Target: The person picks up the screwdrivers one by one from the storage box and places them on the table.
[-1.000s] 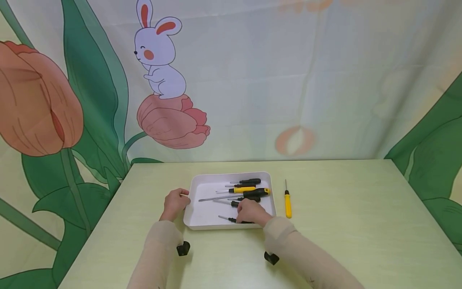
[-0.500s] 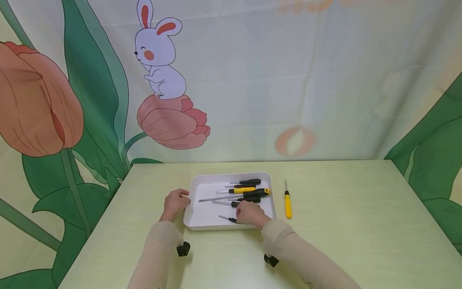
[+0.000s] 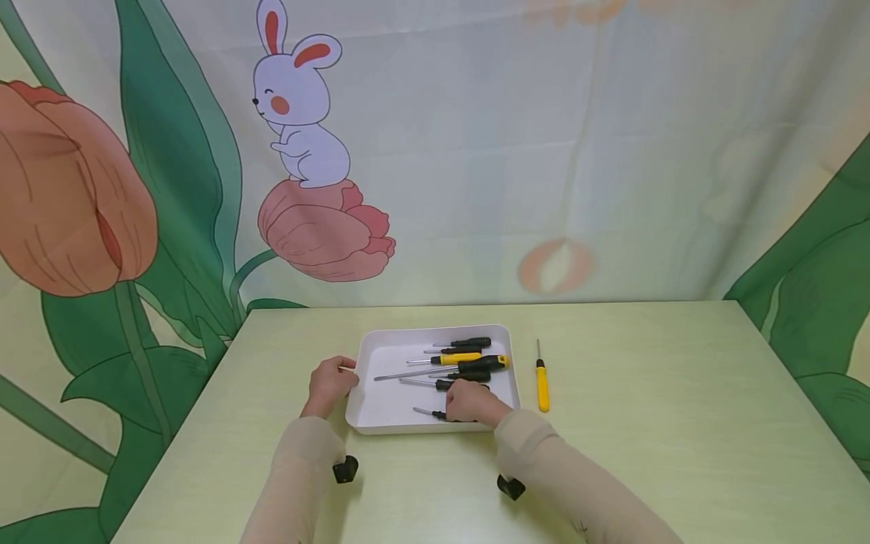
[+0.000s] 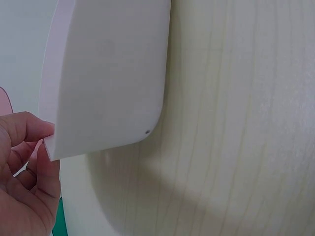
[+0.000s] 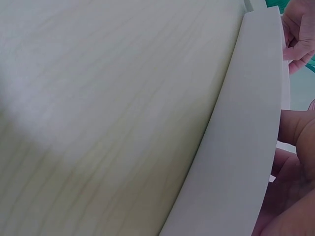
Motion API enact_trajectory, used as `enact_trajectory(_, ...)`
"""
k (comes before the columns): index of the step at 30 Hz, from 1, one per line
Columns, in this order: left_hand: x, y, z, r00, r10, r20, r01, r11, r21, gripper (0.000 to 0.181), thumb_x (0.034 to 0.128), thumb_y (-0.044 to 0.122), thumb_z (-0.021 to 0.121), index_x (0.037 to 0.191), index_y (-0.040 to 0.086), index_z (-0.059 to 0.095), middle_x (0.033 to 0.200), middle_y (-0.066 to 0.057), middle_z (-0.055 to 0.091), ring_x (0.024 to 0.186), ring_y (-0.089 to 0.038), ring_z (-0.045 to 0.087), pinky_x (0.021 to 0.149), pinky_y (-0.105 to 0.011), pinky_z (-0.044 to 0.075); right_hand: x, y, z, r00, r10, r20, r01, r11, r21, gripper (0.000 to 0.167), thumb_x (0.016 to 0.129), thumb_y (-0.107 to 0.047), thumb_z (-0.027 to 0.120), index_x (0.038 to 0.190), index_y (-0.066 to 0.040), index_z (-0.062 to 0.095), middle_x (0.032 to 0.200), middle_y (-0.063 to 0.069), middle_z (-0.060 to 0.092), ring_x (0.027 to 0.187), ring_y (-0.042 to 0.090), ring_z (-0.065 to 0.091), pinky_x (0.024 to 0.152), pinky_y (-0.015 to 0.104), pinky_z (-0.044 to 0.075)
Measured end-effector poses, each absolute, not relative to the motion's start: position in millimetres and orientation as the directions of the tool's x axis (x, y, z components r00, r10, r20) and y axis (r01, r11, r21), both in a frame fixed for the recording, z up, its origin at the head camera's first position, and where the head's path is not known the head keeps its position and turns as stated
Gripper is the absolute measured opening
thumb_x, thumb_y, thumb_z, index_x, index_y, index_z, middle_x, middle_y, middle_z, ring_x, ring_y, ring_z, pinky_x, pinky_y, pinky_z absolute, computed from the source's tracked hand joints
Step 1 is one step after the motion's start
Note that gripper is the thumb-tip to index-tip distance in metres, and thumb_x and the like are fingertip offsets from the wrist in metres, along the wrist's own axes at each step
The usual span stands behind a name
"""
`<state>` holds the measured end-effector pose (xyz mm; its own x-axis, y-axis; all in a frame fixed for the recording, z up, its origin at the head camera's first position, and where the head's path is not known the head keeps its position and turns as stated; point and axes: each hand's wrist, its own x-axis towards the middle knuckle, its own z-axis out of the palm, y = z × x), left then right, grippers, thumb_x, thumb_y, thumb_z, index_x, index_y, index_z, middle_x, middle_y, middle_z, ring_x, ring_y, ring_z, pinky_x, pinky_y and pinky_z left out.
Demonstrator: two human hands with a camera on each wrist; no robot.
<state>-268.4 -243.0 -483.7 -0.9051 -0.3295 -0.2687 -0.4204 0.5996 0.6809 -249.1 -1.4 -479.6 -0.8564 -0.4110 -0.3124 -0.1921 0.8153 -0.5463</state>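
Observation:
A white tray [image 3: 381, 417] on the table holds several screwdrivers. My left hand [image 3: 331, 385] pinches the tray's left rim between thumb and fingers, which the left wrist view shows closely at the tray's corner [image 4: 113, 98]. Over the tray's front part, my right hand [image 3: 473, 403] has its fingers curled about a small screwdriver [image 3: 428, 412]; its shaft points left and the hand covers most of the handle. Just behind lies a black-handled screwdriver [image 3: 442, 384], partly hidden by that hand. In the right wrist view the tray's wall [image 5: 236, 123] hides the fingertips.
Further back in the tray lie a large black-and-yellow screwdriver [image 3: 481, 364], a yellow one [image 3: 462, 358] and more dark-handled ones. Outside, to the tray's right, a yellow screwdriver [image 3: 541, 385] lies on the pale table [image 3: 652, 408]. A printed curtain [image 3: 462, 166] hangs behind.
The small screwdriver under my right hand has shifted very slightly to the right, and its handle end no longer shows as much. My left hand and the tray stay put.

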Motion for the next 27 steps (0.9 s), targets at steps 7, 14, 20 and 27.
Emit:
enact_trajectory(7, -267, -243, -483, -0.906, -0.327, -0.268, -0.419, 0.604, 0.678, 0.030, 0.0791, 0.008, 0.053, 0.109, 0.004, 0.055, 0.096, -0.013, 0.058, 0.076, -0.020, 0.053, 0.059, -0.022, 0.043, -254, 1, -485, -0.844, -0.400, -0.358, -0.103, 0.776, -0.622, 0.007, 0.071, -0.004, 0.059, 0.066, -0.006, 0.063, 0.061, -0.001, 0.051, 0.056, 0.013, 0.043, 0.050, 0.023, 0.033)
enact_trajectory(14, -266, -242, -480, -0.904, -0.323, -0.281, -0.425, 0.599, 0.679, 0.030, 0.0805, 0.009, 0.053, 0.110, 0.004, 0.055, 0.097, -0.013, 0.057, 0.077, -0.020, 0.053, 0.060, -0.022, 0.043, -256, 5, -483, -0.836, -0.335, -0.434, 0.031, 0.762, -0.647, 0.008, 0.072, -0.004, 0.059, 0.065, -0.007, 0.061, 0.058, 0.000, 0.042, 0.051, 0.014, 0.034, 0.046, 0.026, 0.029)
enact_trajectory(20, -264, -242, -477, -0.913, -0.310, -0.266, -0.406, 0.609, 0.682, 0.031, 0.0796, 0.007, 0.053, 0.110, 0.003, 0.055, 0.096, -0.014, 0.057, 0.075, -0.020, 0.053, 0.059, -0.022, 0.043, -260, 9, -481, -0.833, -0.287, -0.473, 0.100, 0.762, -0.639, 0.007, 0.075, -0.008, 0.060, 0.068, -0.007, 0.061, 0.060, 0.001, 0.045, 0.053, 0.016, 0.040, 0.044, 0.029, 0.035)
enact_trajectory(27, -264, -244, -480, -0.925, -0.302, -0.231, -0.374, 0.623, 0.687, 0.030, 0.0783, 0.007, 0.053, 0.108, 0.002, 0.057, 0.091, -0.013, 0.059, 0.070, -0.018, 0.055, 0.056, -0.022, 0.044, -260, 15, -473, -0.818, -0.292, -0.495, 0.154, 0.719, -0.678, 0.010, 0.077, -0.010, 0.060, 0.083, -0.003, 0.065, 0.072, 0.003, 0.052, 0.062, 0.018, 0.047, 0.049, 0.031, 0.044)
